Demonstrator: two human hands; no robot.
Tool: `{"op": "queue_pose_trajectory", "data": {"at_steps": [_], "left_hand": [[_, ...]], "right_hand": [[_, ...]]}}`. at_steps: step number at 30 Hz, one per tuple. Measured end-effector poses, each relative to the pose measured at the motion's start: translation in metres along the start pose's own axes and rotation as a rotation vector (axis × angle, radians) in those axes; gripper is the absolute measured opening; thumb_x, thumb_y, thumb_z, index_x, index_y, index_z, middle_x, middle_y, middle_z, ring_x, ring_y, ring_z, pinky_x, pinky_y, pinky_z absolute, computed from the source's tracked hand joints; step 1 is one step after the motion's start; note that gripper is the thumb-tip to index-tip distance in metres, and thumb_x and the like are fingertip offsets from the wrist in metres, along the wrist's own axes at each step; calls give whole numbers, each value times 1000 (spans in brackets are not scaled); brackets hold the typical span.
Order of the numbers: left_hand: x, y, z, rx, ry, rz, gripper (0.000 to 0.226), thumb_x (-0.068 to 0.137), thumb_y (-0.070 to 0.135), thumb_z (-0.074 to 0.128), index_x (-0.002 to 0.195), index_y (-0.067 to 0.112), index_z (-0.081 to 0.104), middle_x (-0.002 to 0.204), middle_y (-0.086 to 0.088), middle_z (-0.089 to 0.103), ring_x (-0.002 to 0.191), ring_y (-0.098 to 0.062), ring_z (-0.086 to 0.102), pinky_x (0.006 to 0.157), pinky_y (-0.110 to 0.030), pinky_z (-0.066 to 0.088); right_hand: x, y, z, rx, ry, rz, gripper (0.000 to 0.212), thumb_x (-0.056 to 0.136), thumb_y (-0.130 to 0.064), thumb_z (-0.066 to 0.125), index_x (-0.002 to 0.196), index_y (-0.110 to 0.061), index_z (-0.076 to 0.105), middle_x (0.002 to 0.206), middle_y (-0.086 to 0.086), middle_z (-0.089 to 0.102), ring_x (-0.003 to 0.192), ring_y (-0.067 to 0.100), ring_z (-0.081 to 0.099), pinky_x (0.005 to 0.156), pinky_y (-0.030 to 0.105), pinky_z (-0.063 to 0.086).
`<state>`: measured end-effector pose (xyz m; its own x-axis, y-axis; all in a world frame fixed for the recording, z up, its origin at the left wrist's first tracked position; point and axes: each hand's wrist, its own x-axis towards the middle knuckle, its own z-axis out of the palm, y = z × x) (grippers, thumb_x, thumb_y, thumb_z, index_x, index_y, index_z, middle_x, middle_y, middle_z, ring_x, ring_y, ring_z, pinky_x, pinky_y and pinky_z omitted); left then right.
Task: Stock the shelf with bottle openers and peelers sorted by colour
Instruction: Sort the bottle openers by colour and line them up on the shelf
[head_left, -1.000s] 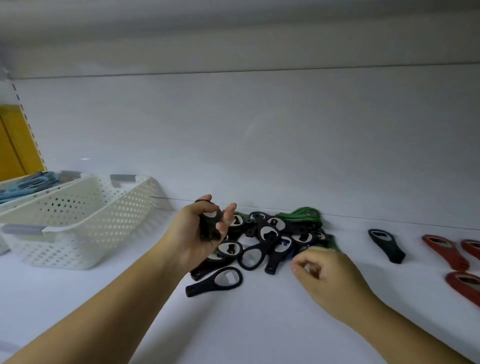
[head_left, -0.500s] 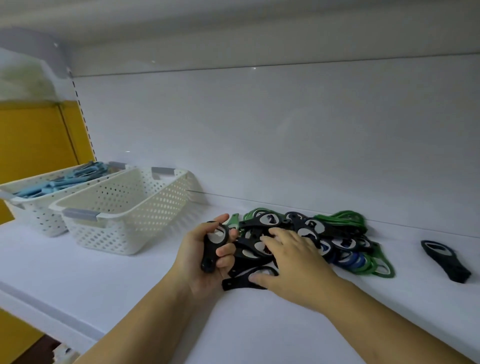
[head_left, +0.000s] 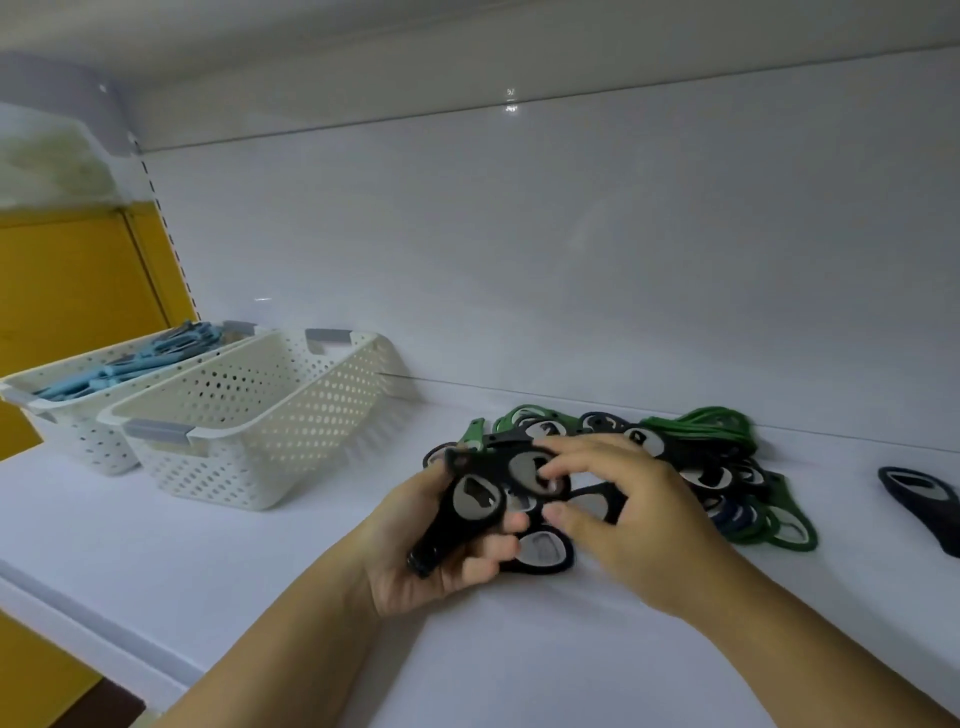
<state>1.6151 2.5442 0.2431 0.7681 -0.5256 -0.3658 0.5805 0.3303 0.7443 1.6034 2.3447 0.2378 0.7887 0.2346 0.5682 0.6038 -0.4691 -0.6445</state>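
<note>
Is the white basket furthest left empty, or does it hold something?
Not empty: the far basket holds a pile of blue peelers reaching about its rim.

In my left hand the black opener looks matt plastic around a dull metal insert; the perforated basket at the left of the frame is smooth plastic, the shelf glossy white

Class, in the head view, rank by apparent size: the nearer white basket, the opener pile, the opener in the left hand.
The nearer white basket and opener pile: about alike, the pile partly under the right hand, so unranked.
Smallest: black opener in the left hand.
</note>
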Motion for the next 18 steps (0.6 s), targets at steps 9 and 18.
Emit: {"op": "queue_pose_trajectory", "data": {"at_steps": [9,18], "left_hand": [[-2,-3,-4,-74,-180,90,70,47,-4,80,112,9,60,92,-20,63,44,-15,49,30,-17,40],[1,3,-8,-230,-187,160,58,51,9,85,105,13,66,87,-15,59,47,-15,49,32,-19,43]], "right_hand": [[-4,1,2,-290,-132,-18,31,87,-35,64,116,-42,55,121,-33,46,110,-15,37,92,3,26],[4,15,23,-587,-282,2,44,96,-36,46,140,-33,43,154,-7,24,144,15,13,117,33,7]]}}
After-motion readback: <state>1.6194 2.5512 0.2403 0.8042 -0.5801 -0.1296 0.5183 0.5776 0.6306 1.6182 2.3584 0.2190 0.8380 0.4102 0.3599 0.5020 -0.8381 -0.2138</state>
